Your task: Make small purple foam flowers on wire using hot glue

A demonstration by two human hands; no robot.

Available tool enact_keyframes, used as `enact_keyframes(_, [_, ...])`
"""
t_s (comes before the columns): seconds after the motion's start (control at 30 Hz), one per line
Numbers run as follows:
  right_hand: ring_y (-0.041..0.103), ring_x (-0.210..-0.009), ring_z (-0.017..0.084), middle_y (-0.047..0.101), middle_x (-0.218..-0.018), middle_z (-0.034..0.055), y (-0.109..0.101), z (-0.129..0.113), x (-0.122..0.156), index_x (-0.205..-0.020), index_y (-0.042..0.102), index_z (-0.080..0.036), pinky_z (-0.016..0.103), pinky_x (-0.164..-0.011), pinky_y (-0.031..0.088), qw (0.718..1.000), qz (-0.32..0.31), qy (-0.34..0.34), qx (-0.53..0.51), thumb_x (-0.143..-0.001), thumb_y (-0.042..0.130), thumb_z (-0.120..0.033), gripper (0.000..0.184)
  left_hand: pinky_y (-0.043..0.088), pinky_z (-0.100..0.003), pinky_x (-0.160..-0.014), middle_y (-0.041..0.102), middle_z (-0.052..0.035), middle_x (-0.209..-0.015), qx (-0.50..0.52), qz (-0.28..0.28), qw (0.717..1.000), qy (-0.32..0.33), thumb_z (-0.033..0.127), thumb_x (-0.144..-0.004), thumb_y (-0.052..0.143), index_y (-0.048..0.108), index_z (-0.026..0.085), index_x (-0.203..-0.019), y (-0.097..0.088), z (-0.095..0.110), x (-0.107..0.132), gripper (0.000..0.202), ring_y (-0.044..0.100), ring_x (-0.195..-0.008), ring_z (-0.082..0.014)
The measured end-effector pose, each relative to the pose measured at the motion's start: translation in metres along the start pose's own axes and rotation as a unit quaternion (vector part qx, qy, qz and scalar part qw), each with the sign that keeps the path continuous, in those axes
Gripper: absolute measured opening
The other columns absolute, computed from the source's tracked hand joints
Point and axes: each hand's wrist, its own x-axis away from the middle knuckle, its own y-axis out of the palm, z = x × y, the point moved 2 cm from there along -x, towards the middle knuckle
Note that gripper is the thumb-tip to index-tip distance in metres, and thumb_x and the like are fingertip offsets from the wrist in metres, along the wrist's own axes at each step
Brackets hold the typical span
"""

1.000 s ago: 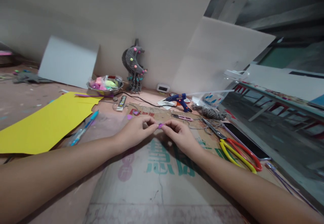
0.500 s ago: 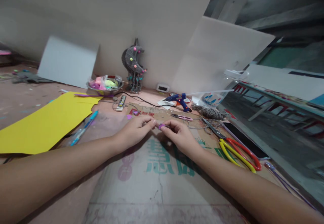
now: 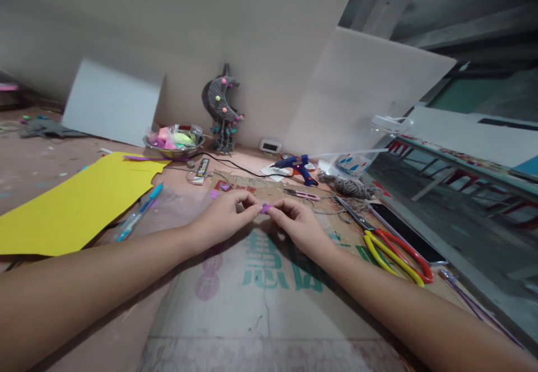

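A small purple piece (image 3: 265,209), its material too small to make out, sits between my two hands above a printed cardboard sheet (image 3: 235,316). My left hand (image 3: 229,213) pinches its left edge between thumb and forefinger. On the other side, my right hand (image 3: 297,223) grips it with thumb and fingertips. Other purple scraps (image 3: 214,194) lie on the cardboard just beyond my left hand. Past my right hand are a pair of pink-handled snips (image 3: 303,195) and some loose grey cord.
A blue glue gun (image 3: 296,167) rests at the back, near grey yarn (image 3: 347,185). Scissors (image 3: 389,249) and a phone (image 3: 407,232) lie right. Yellow paper (image 3: 84,204) and a blue pen (image 3: 140,212) are left. A yarn-wrapped moon (image 3: 222,100) stands behind beside a bowl (image 3: 176,150).
My left fingertips have moved slightly right and now meet the purple piece. It has turned a little and shows more between both hands.
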Motion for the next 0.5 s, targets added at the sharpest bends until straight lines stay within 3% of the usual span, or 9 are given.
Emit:
enact_keyframes(0.2, [0.041, -0.042, 0.008, 0.043, -0.053, -0.0058, -0.0012, 0.0001, -0.0004, -0.072, 0.054, -0.018, 0.021, -0.042, 0.034, 1.000, 0.016, -0.009, 0.000, -0.081, 0.053, -0.046, 0.030, 0.039, -0.024, -0.060, 0.061, 0.0002, -0.073, 0.001, 0.003, 1.000, -0.008, 0.034, -0.082, 0.050, 0.058, 0.016, -0.075, -0.0003, -0.0009, 0.0000, 0.022, 0.053, -0.065, -0.0122])
enact_keyframes(0.5, [0.046, -0.048, 0.010, 0.054, -0.058, -0.0015, -0.0030, -0.0010, 0.0005, -0.070, 0.057, -0.017, 0.023, -0.047, 0.036, 0.997, 0.038, -0.018, 0.070, -0.081, 0.053, -0.042, 0.028, 0.039, -0.024, -0.063, 0.061, 0.0013, -0.073, 0.004, 0.019, 1.000, -0.010, 0.032, -0.083, 0.049, 0.058, 0.016, -0.075, -0.0019, -0.0001, -0.0006, 0.020, 0.053, -0.068, -0.0120])
